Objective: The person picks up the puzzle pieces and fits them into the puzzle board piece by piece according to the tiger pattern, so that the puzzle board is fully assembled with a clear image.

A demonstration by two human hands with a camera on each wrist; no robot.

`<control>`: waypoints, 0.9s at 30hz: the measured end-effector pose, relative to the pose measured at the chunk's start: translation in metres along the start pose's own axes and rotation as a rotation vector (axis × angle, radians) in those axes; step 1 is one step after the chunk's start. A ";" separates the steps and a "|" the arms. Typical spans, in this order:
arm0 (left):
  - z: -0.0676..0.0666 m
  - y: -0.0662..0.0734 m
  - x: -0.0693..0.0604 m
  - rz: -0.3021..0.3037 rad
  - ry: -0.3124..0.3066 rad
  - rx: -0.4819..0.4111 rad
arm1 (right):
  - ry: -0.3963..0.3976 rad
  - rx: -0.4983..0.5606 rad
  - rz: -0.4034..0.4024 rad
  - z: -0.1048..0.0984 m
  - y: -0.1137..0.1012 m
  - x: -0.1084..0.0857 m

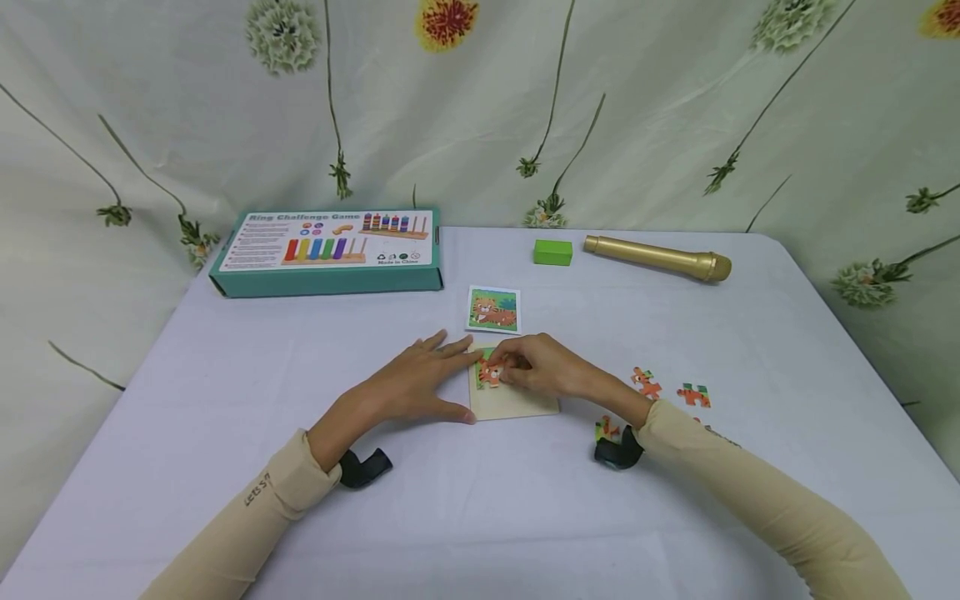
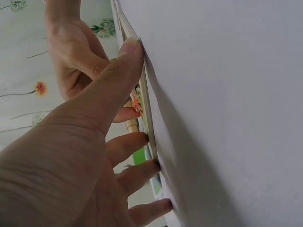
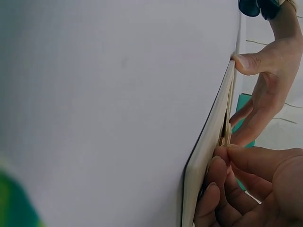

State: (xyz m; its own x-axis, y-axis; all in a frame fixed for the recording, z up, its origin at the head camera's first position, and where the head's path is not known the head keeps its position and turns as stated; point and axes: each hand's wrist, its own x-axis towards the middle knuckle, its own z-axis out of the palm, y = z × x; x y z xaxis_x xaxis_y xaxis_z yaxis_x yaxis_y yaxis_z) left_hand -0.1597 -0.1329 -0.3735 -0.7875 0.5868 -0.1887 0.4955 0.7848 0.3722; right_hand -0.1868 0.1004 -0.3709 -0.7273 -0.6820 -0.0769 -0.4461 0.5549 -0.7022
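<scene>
Nearest to me, the right beige sleeve [image 1: 765, 492] partly hides loose puzzle pieces [image 1: 693, 396]. Beyond the pale board [image 1: 517, 407] lies a picture card [image 1: 493, 311]. On this board I see the partial orange-green tiger puzzle [image 1: 490, 373]; the left hand [image 1: 420, 379] touches the board, fingers spread; the right hand [image 1: 543, 363] pinches a piece [image 3: 228, 135].

A teal Ring Challenge Game box [image 1: 327, 252] lies back left on the white-covered desk [image 1: 480, 517]. Rightward, a green block [image 1: 552, 252] sits beside a gold microphone [image 1: 657, 257]. A floral curtain [image 1: 660, 75] hangs behind.
</scene>
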 end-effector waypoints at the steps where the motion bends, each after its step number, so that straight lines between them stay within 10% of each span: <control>1: 0.000 0.000 0.000 0.000 0.001 0.000 | -0.001 -0.005 -0.003 0.000 0.000 0.000; 27: 0.000 -0.001 0.000 0.011 0.004 0.009 | 0.003 -0.078 -0.028 0.002 0.000 0.002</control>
State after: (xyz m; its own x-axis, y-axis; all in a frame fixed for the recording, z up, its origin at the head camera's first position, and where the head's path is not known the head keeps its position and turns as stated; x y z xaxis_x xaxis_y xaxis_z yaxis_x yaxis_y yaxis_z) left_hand -0.1604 -0.1333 -0.3742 -0.7833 0.5947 -0.1813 0.5075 0.7801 0.3660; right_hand -0.1865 0.0979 -0.3724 -0.7154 -0.6965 -0.0559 -0.5056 0.5713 -0.6465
